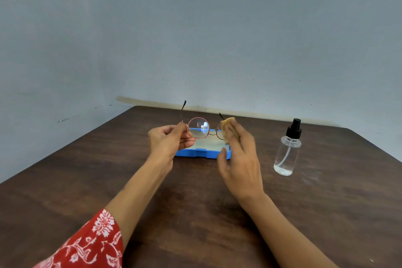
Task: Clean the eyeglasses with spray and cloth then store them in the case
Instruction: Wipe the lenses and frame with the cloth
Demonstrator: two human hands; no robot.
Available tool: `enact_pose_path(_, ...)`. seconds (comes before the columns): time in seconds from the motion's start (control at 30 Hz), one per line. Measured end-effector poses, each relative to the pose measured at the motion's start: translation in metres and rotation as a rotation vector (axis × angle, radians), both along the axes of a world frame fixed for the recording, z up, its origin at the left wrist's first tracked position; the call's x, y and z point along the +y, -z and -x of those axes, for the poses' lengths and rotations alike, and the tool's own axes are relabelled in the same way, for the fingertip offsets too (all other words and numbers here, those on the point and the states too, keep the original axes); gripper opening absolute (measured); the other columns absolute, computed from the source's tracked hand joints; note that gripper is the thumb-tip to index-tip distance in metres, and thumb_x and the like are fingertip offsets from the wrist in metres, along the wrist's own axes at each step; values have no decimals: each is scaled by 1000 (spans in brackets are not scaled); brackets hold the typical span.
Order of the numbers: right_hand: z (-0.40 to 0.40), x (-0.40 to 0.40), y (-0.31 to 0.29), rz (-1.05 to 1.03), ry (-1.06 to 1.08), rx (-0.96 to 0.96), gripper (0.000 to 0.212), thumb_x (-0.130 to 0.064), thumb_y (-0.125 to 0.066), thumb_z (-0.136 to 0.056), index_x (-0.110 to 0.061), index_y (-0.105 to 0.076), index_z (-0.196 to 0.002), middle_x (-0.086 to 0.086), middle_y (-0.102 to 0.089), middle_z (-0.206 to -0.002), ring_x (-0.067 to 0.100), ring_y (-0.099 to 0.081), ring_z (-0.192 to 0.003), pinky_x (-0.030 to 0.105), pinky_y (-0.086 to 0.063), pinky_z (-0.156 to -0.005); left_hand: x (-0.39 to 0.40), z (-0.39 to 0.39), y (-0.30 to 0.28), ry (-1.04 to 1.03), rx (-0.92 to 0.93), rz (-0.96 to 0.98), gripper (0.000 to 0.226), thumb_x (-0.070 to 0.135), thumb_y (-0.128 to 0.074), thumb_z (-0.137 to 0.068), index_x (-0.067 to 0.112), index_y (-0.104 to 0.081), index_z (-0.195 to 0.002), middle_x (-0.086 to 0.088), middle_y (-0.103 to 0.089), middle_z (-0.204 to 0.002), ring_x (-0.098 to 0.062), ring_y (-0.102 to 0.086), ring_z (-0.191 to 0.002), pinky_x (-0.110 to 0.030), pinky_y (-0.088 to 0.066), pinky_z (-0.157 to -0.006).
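We are in the wiping stage, as far as we can judge: our left hand (171, 139) pinches the round, thin-rimmed, reddish metal eyeglasses (199, 127) at the hinge by one lens, holding them up in the air just above the open blue plastic case (201, 153), temples unfolded and pointing away from us. Our right hand (240, 159) grips a small folded tan cloth (228, 128) and presses it against the other lens, which the cloth largely hides; the fingers are blurred, so we take it the rubbing is under way. Whether spray has already gone onto the lenses we cannot tell from the glass itself, though the uncovered lens shows bright reflections. The clear plastic spray bottle with a black pump top (287, 152) stands upright on the dark brown wooden worktop (195, 213), well to the right of the case and apart from both hands, holding only a little liquid at its bottom. What we judge is left: finish this lens, wipe the one near the left-hand grip, fold the temples, and lay the glasses into the case. The case lies directly under the glasses with its pale lining exposed, so nothing blocks the drop-in; the unfolded temples are the only thing that would keep the frame from fitting. Behind the case, a plain grey-blue wall (195, 28) meets the worktop. A red floral sleeve (91, 243) covers our left forearm, nearer us than the case.
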State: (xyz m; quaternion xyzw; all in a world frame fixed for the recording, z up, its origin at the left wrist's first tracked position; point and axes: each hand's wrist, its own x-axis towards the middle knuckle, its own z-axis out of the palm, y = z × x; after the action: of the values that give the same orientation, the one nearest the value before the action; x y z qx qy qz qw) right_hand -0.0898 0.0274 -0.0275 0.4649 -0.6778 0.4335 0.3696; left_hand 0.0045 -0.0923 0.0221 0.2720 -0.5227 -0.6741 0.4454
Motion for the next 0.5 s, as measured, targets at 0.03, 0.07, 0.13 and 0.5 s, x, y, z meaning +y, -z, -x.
enact_pose_path(0.03,4,2,0,32,23,-47,54,3,-57,-78,1,-51,-132,12,-46,-137,20,-42,-124,0,-24,-101,0,0,0,0,-1,1,13,2,-62,-81,0,-67,-69,-4,-63,-48,-14,-63,-45,-19,-54,-48)
enact_pose_path(0.07,7,4,1,46,48,-76,56,6,-60,-77,2,-50,-132,14,-47,-136,21,-43,-124,-1,-21,-101,-1,1,0,-1,-6,1,13,2,-63,-81,0,-67,-70,-5,-63,-48,-14,-63,-46,-20,-54,-49)
enact_pose_path(0.13,9,6,2,30,75,-75,58,9,-64,-75,3,-51,-131,14,-47,-135,23,-45,-124,3,-22,-102,-1,2,2,-1,-12,0,12,3,-64,-81,0,-67,-69,-5,-63,-48,-14,-63,-46,-20,-54,-49)
enact_pose_path(0.5,10,6,2,54,78,-117,54,8,-62,-75,4,-53,-128,17,-50,-133,24,-44,-122,2,-21,-100,-4,1,1,-17,-2,13,12,2,-63,-80,0,-67,-69,-6,-63,-49,-16,-64,-47,-20,-54,-50)
